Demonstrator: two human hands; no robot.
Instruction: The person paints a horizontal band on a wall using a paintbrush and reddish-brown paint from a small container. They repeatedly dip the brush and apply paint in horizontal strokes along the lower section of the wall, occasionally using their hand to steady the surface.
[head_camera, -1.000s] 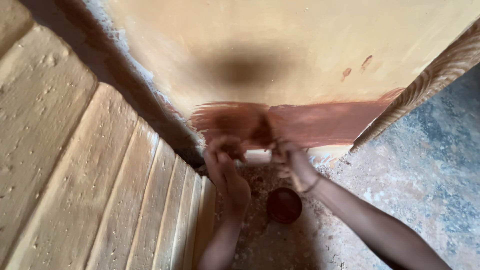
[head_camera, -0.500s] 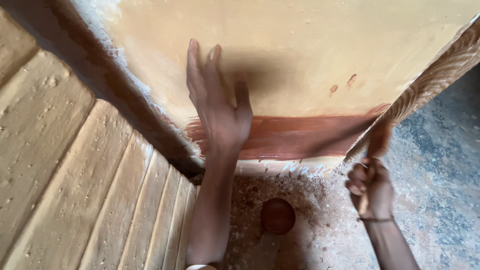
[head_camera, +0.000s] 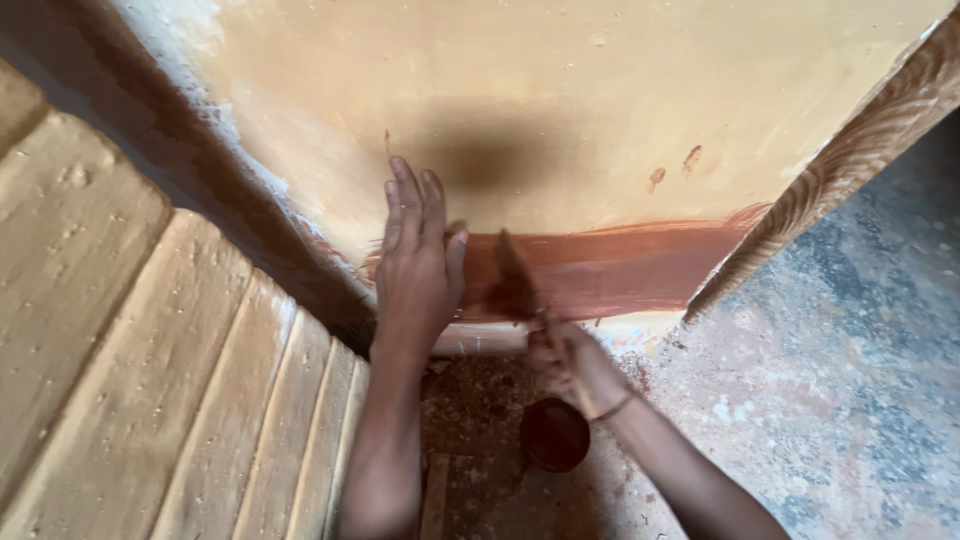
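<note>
My left hand (head_camera: 418, 258) lies flat and open against the yellow wall (head_camera: 560, 110), its fingers pointing up, just left of the red-brown painted band (head_camera: 620, 270) along the wall's foot. My right hand (head_camera: 572, 362) is closed around a paintbrush (head_camera: 512, 280), whose dark bristles touch the band beside my left thumb. A small round tin of red-brown paint (head_camera: 555, 433) stands on the floor below my right hand.
Ridged tan planks (head_camera: 150, 380) slope along the left. A carved, grooved post (head_camera: 850, 160) leans across the right. The rough grey floor (head_camera: 850, 400) carries paint specks and debris near the wall. Two red spots (head_camera: 672, 168) mark the wall above the band.
My right hand has come in from the right and set the brush on the painted band. My left hand has stayed flat on the wall, slightly lower in view.
</note>
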